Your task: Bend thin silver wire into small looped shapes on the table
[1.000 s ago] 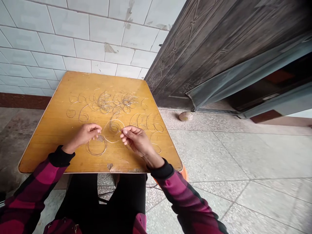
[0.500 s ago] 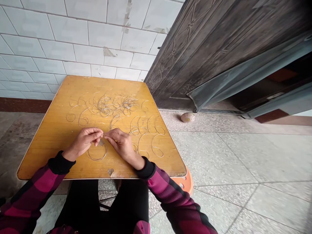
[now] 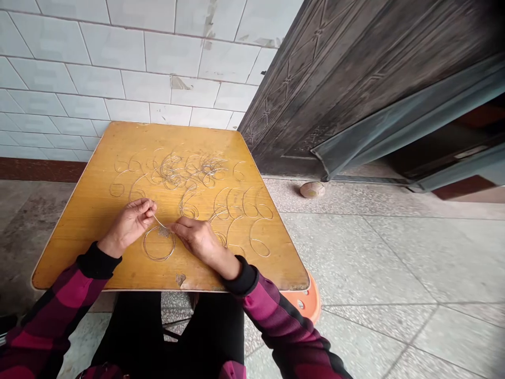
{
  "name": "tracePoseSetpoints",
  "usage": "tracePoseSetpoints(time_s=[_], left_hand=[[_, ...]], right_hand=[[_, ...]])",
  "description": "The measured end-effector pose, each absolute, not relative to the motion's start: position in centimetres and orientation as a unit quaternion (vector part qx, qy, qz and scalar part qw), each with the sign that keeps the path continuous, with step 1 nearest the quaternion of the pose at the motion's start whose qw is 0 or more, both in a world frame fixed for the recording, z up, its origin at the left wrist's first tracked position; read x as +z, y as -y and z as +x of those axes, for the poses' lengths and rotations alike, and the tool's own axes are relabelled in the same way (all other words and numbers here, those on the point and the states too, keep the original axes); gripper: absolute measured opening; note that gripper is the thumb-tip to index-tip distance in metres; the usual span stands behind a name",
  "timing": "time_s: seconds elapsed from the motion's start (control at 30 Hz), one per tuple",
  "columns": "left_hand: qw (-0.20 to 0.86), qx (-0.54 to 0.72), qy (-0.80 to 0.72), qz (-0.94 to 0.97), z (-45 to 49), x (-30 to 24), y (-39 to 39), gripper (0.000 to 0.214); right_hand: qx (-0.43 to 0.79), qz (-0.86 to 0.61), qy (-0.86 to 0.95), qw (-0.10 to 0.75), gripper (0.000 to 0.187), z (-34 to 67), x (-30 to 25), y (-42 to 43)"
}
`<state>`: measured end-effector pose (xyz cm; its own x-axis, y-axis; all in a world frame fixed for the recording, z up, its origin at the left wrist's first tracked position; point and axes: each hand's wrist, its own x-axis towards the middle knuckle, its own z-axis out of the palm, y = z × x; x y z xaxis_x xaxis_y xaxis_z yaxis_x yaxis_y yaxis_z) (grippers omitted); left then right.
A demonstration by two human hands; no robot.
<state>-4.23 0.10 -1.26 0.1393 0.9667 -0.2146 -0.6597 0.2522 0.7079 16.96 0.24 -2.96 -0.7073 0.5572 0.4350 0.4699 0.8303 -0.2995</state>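
Note:
On a small yellow wooden table point(image 3: 98, 173) lie several thin curled wire pieces. My left hand point(image 3: 130, 223) pinches one end of a short wire point(image 3: 159, 222), fingers closed. My right hand point(image 3: 197, 239) pinches the other end, fingers closed too. Both hands hover just above a closed wire ring point(image 3: 159, 245) lying near the table's front edge. A tangled heap of wire curls point(image 3: 185, 171) sits at the table's middle and back. More separate loops point(image 3: 244, 210) lie to the right of my right hand.
A white tiled wall point(image 3: 118, 63) stands behind the table. A dark carved door point(image 3: 355, 68) runs along the right. An orange stool point(image 3: 303, 302) shows under the table's right corner. A small round object point(image 3: 311, 189) lies on the floor by the door.
My hands came together from apart; the wide wire loop between them has drawn into a short stretch of wire. My right hand moved left and nearer the front edge.

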Motion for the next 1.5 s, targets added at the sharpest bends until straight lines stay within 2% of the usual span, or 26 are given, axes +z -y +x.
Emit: tracePoseSetpoints(time_s=[0.13,0.3,0.57,0.7,0.83,0.97,1.1,1.2,1.27,1.37,1.43,1.5], left_hand=[[0.7,0.605,-0.333,0.182,-5.4,-1.0,-0.8,0.011],[0.642,0.666,-0.347,0.153,-6.3,-0.6,-1.2,0.018],[0.568,0.729,-0.337,0.181,-9.1,0.0,-1.9,0.018],[0.599,0.672,-0.36,0.244,-6.9,-0.3,-0.9,0.009],[0.622,0.519,-0.427,0.402,-2.7,-1.4,0.7,0.021],[0.597,0.515,-0.442,0.428,-1.1,-2.0,1.3,0.023],[0.621,0.542,-0.416,0.383,-1.9,-1.4,1.1,0.02],[0.613,0.575,-0.409,0.356,-2.8,-0.7,0.9,0.018],[0.604,0.587,-0.406,0.354,-3.1,-0.5,0.9,0.019],[0.594,0.579,-0.417,0.371,-3.2,-0.5,1.0,0.019],[0.595,0.554,-0.428,0.394,-3.2,-0.6,1.0,0.019],[0.605,0.523,-0.431,0.418,-3.2,-0.7,1.1,0.02]], right_hand=[[0.017,-0.318,0.923,0.216,0.025,17.0,-2.7,0.8],[-0.002,-0.349,0.92,0.176,0.025,17.2,-2.0,1.6],[-0.011,-0.39,0.897,0.206,0.027,17.8,-2.0,1.3],[-0.029,-0.414,0.869,0.27,0.025,17.8,-2.1,0.9],[-0.031,-0.412,0.864,0.289,0.025,17.3,-2.4,0.8],[-0.007,-0.388,0.875,0.291,0.025,16.7,-2.6,0.9],[0.078,-0.371,0.836,0.397,0.023,16.6,-2.5,1.0],[0.229,-0.385,0.728,0.519,0.011,16.8,-2.4,0.9],[0.352,-0.382,0.641,0.565,0.009,16.8,-2.5,0.8],[0.506,-0.355,0.567,0.544,0.021,16.7,-2.7,0.8],[0.562,-0.342,0.552,0.512,0.026,16.4,-2.6,0.9],[0.589,-0.336,0.534,0.505,0.023,16.0,-2.5,0.9]])
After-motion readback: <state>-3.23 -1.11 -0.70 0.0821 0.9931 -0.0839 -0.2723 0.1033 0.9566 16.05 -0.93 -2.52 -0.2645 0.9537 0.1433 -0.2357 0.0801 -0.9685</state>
